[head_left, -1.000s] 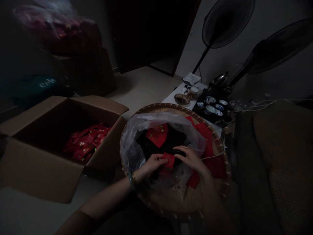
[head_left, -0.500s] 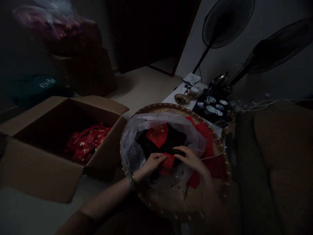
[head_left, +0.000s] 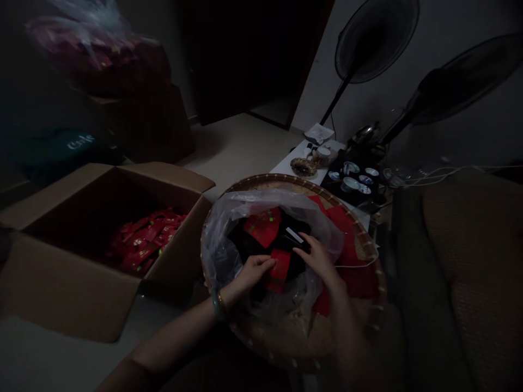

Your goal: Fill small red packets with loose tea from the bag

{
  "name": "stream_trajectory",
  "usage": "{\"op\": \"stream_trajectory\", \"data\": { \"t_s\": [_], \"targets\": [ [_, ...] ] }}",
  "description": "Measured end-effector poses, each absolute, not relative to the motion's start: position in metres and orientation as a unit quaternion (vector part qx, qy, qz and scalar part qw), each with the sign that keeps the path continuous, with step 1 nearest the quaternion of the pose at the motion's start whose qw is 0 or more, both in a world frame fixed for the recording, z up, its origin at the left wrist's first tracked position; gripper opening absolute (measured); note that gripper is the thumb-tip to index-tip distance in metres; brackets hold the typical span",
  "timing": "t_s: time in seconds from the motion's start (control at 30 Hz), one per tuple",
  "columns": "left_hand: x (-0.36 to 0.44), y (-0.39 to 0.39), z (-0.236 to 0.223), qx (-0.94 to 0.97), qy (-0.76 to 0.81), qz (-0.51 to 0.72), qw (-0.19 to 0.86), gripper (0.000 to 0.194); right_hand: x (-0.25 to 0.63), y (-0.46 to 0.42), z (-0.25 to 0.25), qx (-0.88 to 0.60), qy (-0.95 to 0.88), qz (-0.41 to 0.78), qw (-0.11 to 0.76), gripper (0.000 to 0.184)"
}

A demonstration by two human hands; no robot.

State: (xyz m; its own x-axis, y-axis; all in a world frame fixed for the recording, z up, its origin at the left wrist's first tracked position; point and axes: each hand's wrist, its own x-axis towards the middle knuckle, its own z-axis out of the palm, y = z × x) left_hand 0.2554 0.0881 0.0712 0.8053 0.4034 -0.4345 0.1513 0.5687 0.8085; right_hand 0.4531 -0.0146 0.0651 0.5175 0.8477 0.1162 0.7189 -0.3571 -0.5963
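Note:
My left hand (head_left: 257, 268) pinches the left edge of a small red packet (head_left: 280, 265) between thumb and fingers. My right hand (head_left: 317, 255) is closed on a slim black hand-held device (head_left: 293, 238), tilted so that a pale strip shows. The device is just above and to the right of the packet; whether they touch I cannot tell. Beyond the left hand, another red packet (head_left: 262, 226) with yellow-green marks lies on black material in a clear plastic bag (head_left: 220, 218). The bag rests in a round woven basket tray (head_left: 286, 348).
More red packets (head_left: 343, 223) lie along the tray's right side, near a white cord (head_left: 355, 266). At left, an open cardboard box (head_left: 69, 196) holds many red packets. Behind stand a low table (head_left: 286, 158) with small cups (head_left: 350, 184), two fans (head_left: 379, 38) and a filled plastic bag (head_left: 102, 49).
My right hand has turned the black device so its pale strip faces up, and has shifted slightly right, away from the packet. The left hand still holds the packet in nearly the same place.

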Motion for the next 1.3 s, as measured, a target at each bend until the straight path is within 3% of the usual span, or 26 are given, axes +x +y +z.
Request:
{"op": "stream_trajectory", "data": {
  "t_s": [0.17,0.43,0.53,0.77,0.93,1.03,1.17,1.2,1.3],
  "targets": [
    [0.252,0.092,0.075,0.465,0.289,0.112,0.829,0.048,0.445,-0.012,0.045,-0.826,-0.493,0.037,0.27,0.048],
    [0.248,0.093,0.077,0.513,0.282,0.124,0.801,0.049,0.399,-0.015,0.084,-0.759,-0.443,0.102,0.467,0.024],
    [0.247,0.092,0.084,0.548,0.282,0.149,0.774,0.045,0.379,-0.014,0.096,-0.739,-0.454,0.088,0.491,0.014],
    [0.243,0.095,0.1,0.612,0.291,0.204,0.706,0.025,0.358,-0.013,0.105,-0.723,-0.461,0.077,0.508,0.016],
    [0.242,0.099,0.093,0.588,0.304,0.178,0.729,0.032,0.355,-0.015,0.098,-0.747,-0.363,0.181,0.527,0.021],
    [0.237,0.094,0.087,0.623,0.3,0.211,0.69,0.038,0.352,-0.014,0.088,-0.759,-0.249,0.218,0.561,0.029],
    [0.232,0.071,0.074,0.717,0.213,0.249,0.615,0.081,0.342,-0.008,0.081,-0.746,-0.183,0.215,0.603,0.033],
    [0.233,0.065,0.07,0.713,0.199,0.241,0.628,0.084,0.34,-0.007,0.08,-0.739,-0.193,0.223,0.606,0.033],
    [0.24,0.055,0.063,0.596,0.232,0.204,0.741,0.059,0.347,-0.006,0.079,-0.747,-0.263,0.215,0.572,0.034]
  ]
}}
